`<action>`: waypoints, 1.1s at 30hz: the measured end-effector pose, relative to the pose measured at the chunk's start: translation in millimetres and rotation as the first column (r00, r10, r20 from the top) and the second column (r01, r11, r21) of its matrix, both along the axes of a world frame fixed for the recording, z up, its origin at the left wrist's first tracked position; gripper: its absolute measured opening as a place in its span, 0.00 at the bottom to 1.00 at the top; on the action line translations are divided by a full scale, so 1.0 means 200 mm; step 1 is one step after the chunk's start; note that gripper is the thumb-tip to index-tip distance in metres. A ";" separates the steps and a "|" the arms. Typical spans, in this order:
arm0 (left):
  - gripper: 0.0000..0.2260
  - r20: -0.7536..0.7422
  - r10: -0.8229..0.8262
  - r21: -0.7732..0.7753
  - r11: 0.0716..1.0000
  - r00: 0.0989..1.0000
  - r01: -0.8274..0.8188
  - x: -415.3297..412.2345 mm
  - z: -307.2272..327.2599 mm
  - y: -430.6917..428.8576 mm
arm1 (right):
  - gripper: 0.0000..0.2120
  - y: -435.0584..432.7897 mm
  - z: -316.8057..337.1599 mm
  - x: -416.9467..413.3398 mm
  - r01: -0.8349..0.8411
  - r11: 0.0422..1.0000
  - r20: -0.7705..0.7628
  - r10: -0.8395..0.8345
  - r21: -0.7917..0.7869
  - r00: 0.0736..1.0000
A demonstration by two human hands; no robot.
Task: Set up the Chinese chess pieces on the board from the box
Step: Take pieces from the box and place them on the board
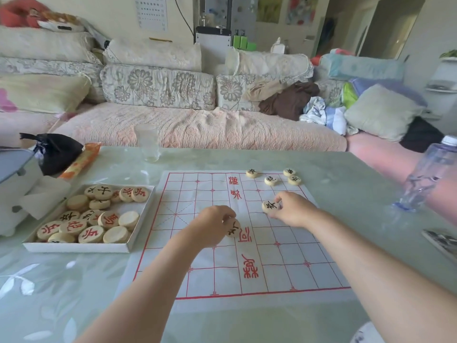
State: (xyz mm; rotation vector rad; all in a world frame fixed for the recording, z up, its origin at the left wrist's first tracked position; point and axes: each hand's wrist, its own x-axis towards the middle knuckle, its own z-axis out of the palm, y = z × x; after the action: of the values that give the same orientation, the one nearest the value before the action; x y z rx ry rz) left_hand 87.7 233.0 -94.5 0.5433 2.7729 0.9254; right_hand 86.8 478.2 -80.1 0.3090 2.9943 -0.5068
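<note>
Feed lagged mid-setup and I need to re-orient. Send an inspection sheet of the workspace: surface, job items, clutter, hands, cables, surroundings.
Surface: pale green table, with the paper board lying flat on it.
Job's things: white box left of the board, many pieces inside; four placed pieces near the board's far right corner.
Clutter: drinking glass, black bag and orange packet at the far left; plastic bottle at the right.
Hands: left hand grips a black-lettered piece over the board's middle; right hand pinches a second black-lettered piece.
Cables: one dark cable on the far wall.
Surroundings: sofa with cushions and clothes behind the table.
</note>
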 end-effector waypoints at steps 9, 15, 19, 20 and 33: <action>0.09 0.155 0.100 0.274 0.951 0.983 -0.140 0.00 0.03 -0.01 | 0.31 -0.09 0.02 0.01 -0.049 0.998 0.020 0.048 0.039 0.999; 0.09 0.337 0.215 0.468 0.806 0.916 -0.361 -0.02 0.06 0.01 | 0.17 -0.29 0.11 0.09 -0.278 0.885 -0.188 0.221 -0.374 0.957; 0.12 0.434 0.178 0.539 0.734 0.883 -0.412 -0.02 0.06 0.00 | 0.15 -0.38 0.12 0.11 -0.338 0.843 -0.239 0.257 -0.418 0.936; 0.12 0.442 0.166 0.558 0.718 0.881 -0.416 -0.02 0.07 -0.01 | 0.15 -0.40 0.11 0.11 -0.325 0.849 -0.258 0.232 -0.417 0.938; 0.17 -0.261 -0.042 -0.267 0.963 0.964 -0.030 -0.10 -0.02 -0.09 | 0.17 -0.06 -0.07 -0.21 0.096 0.968 -0.262 -0.158 -0.232 0.952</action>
State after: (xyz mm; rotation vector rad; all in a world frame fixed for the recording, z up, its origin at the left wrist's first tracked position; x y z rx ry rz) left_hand 68.4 215.1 -98.2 0.6712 3.0628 0.4888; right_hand 44.8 465.9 -93.5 0.4499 3.1568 -0.9586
